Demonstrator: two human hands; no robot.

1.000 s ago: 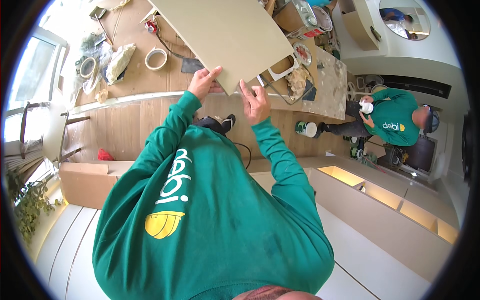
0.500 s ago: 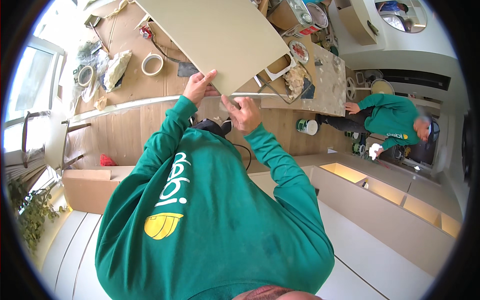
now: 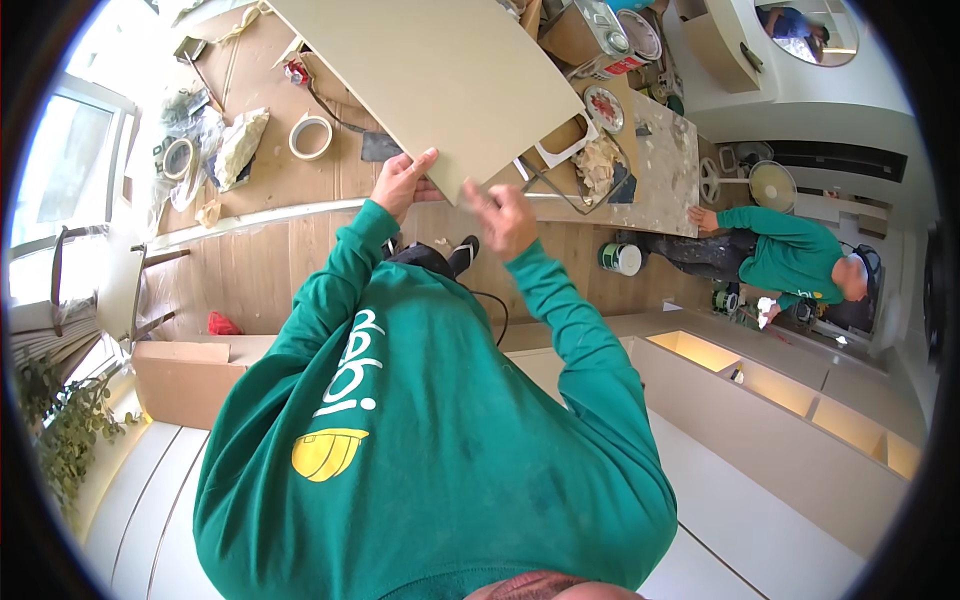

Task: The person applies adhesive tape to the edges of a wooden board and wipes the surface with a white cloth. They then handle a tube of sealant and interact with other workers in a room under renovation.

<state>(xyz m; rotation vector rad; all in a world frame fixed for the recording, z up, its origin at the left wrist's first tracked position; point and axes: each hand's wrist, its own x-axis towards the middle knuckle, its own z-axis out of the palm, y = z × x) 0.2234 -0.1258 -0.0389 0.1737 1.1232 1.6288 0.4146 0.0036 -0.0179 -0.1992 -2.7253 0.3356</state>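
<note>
A flat beige panel (image 3: 450, 85) lies aslant over the worktable, one corner pointing toward me. My left hand (image 3: 402, 188) grips it beside that corner, thumb on the top face and fingers underneath. By the edge just right of the corner is my right hand (image 3: 505, 220), its fingers bent together and blurred by motion. Something thin and greyish may be between them, but I cannot make it out.
Brown cardboard (image 3: 262, 170) covers the table, with a tape roll (image 3: 311, 137) and crumpled plastic (image 3: 240, 148) on it. Metal cans (image 3: 590, 40) stand behind the panel. A co-worker (image 3: 795, 248) is at the right, near a paint bucket (image 3: 622, 259). Lit shelves (image 3: 775, 382) are at the lower right.
My right hand has shifted slightly right and down, away from the panel's corner. My left hand keeps its grip. The co-worker's lower hand, with something white, has moved slightly.
</note>
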